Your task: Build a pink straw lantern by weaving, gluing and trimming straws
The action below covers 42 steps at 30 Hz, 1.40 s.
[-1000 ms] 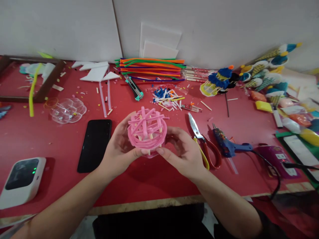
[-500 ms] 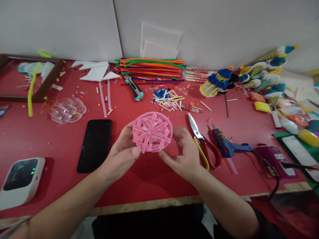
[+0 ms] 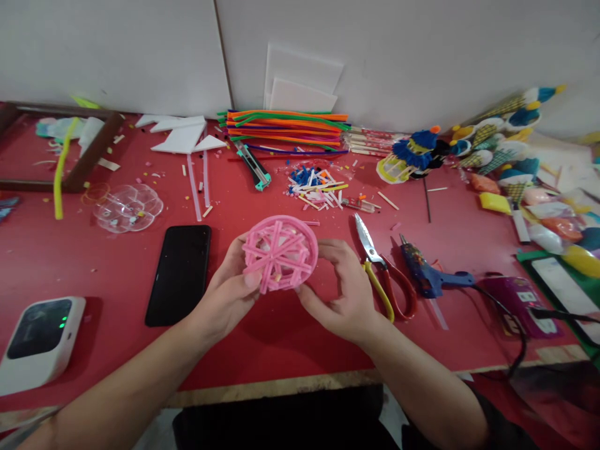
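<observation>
A round pink wheel [image 3: 280, 253] made of pipe cleaner and straw spokes is held above the red table [image 3: 290, 337], its flat spoked face turned toward me. My left hand [image 3: 228, 292] grips its left rim with the thumb on the lower edge. My right hand [image 3: 345, 290] holds its right and lower side, fingers curled behind it. Small wooden stick ends show between the spokes.
A black phone [image 3: 179, 273] lies left of my hands, a white device [image 3: 40, 340] at the near left. Scissors [image 3: 382, 269] and a blue glue gun [image 3: 429, 275] lie right. Coloured pipe cleaners [image 3: 285, 128], a utility knife [image 3: 253, 165], cut straw bits [image 3: 315, 186] and a clear palette [image 3: 127, 207] lie behind.
The pink wheel has been turned in both hands from a tilted side view, showing its drum shape, to its flat spoked face toward me; it shifted slightly left in the last half second.
</observation>
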### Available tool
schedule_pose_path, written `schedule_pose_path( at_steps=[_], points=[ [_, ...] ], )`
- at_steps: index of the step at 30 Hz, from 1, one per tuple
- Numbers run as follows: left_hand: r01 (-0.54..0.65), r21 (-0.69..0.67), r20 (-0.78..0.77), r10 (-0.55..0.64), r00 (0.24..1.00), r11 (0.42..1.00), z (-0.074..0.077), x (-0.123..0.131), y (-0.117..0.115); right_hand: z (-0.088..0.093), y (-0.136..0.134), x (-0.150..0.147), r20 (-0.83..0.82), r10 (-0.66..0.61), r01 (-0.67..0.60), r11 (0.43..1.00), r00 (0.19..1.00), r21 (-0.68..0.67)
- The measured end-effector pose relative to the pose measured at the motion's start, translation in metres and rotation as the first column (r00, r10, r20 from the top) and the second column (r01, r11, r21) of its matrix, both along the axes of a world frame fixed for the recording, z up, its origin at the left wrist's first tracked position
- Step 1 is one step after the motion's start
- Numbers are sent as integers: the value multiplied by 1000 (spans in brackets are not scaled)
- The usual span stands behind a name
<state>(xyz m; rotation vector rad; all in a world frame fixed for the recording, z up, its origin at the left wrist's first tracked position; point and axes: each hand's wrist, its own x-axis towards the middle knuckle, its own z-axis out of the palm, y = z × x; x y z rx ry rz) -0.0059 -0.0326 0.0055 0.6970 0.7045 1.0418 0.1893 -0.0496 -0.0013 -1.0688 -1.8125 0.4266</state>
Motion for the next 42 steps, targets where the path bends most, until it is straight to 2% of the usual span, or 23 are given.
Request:
schedule_pose_path(
  at_steps=[3,8,12,16,20,26,32,42],
  points=[
    [-8,28,8,8,1000,1000,0,1,0,0,-3,5,-92,54,-59,997,994,-44],
    [-11,100,-76,19,997,995,-3,1,0,-5,-4,7,-354,14,-53,994,935,-99],
    [0,123,-134,17,991,992,-4,0,-1,-5,-3,5,-462,39,-141,972,886,-189],
    [-3,148,-163,28,986,989,-4,2,-2,-2,-3,5,-475,67,-218,938,877,-270],
    [2,165,-183,29,983,986,-4,2,-2,-2,-5,5,-476,14,-184,932,879,-313],
    [28,172,-198,7,980,985,-2,2,-2,-1,-3,3,-509,-23,-158,937,860,-310],
    [37,183,-222,5,975,982,-1,3,-1,2,-1,1,-475,-51,-116,942,878,-316],
    [16,172,-238,25,971,985,2,4,0,0,-2,0,-496,-25,-140,946,868,-293]
  ],
)
